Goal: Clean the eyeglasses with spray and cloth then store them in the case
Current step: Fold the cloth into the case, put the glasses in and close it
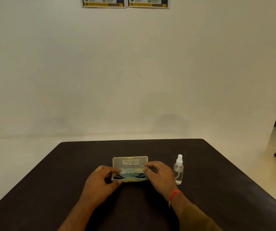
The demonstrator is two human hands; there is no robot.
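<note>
A dark table [67, 172] carries an open translucent case [130, 161], its lid tipped up toward the far side with printed lettering showing through. Inside the near half lie the eyeglasses [130, 175], dark frame arms folded, with a pale blue cloth [125, 171] partly over them. The left hand [100, 179] pinches the case's left end between thumb and curled fingers; the right hand [159, 174], a red thread band [174, 195] at its wrist, grips the right end the same way. Just right of that hand stands a clear spray bottle [178, 170], upright and untouched. Two posters [125, 2] hang on the far wall.
</note>
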